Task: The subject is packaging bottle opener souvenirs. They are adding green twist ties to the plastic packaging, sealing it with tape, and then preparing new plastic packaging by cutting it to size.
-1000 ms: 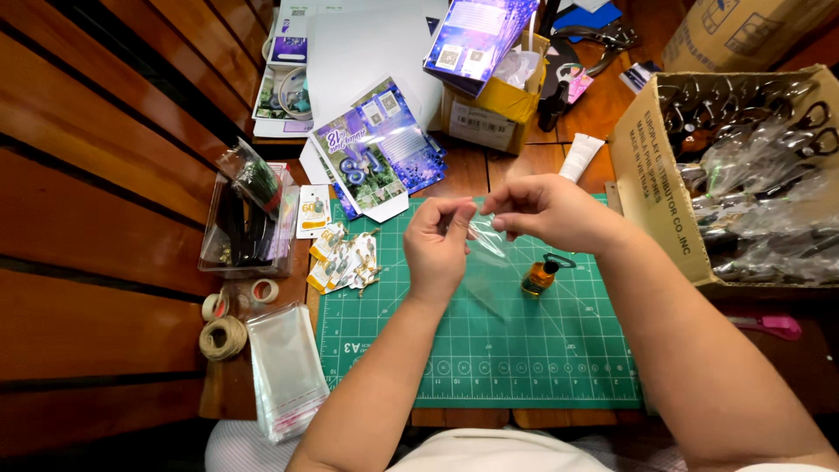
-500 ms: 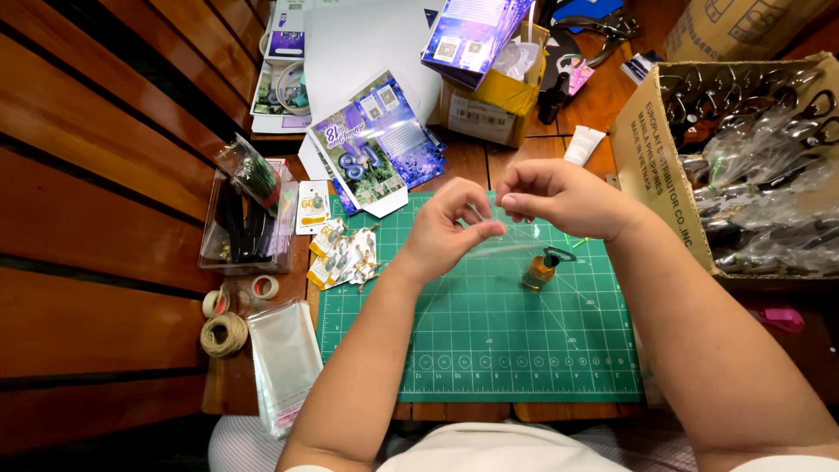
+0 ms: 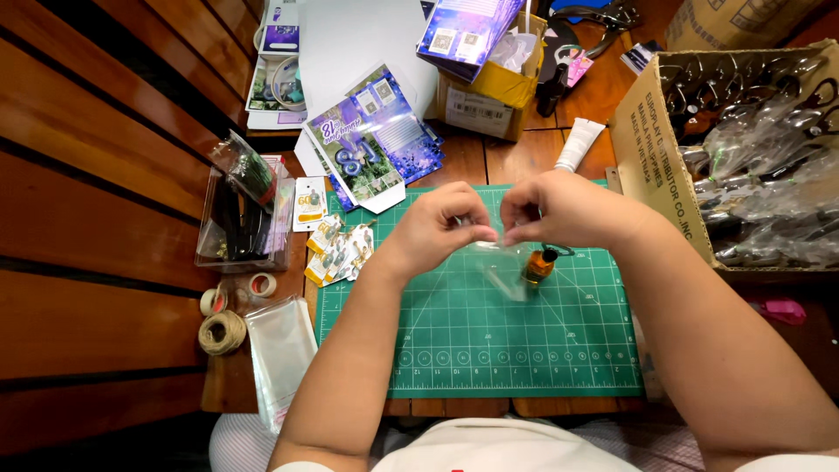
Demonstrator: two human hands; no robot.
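Two hands' grips [image 3: 500,229] pinched tight on clear plastic bag [image 3: 502,267].

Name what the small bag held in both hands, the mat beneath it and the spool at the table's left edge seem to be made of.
Small bag: thin clear plastic film, glossy; the mat shows through.
Green mat: probably matte vinyl or rubber, printed with a grid.
Spool: likely jute twine, tan and fibrous.
Left hand and right hand pinch the bag.
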